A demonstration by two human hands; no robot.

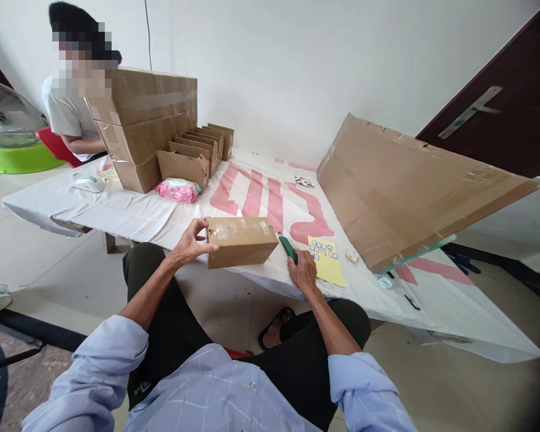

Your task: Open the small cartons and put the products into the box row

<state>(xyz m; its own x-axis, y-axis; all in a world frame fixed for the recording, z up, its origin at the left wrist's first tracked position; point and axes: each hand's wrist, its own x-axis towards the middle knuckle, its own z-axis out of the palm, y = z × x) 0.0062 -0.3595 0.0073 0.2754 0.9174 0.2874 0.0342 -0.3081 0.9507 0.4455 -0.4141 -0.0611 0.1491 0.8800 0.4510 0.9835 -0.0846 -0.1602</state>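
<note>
White wall (270,66) behind, dark door (481,108) far off beyond the right hand (303,270), tiled floor below. Table (130,207) in front of both hands, white cloth over it with big pink-red marks.

Left hand (192,243) grips the left end of a small closed cardboard box (243,243), thumb on the front, fingers at the end. Box sits between the two hands at the table's near edge, clear tape along its top; cannot tell if its underside rests on the cloth. Right hand closed around a green cutter (288,248), tip pointing up-left, near the box's right end; cannot tell if it touches.

Just right of the right hand: yellow sheet (329,267) with small blue-edged labels. Farther right, a round clear item (384,281), too small to name. Beyond those, a big cardboard panel (414,186), tilted. Past the cutter, a small patterned card (304,181).

Ahead of the left hand: pink pack (179,190), touching or just before a row of open boxes (184,161). Left of that row, large taped boxes (137,114), stacked. Another person (69,114) behind the stack, fan (9,120) with green base far left of the left hand.
</note>
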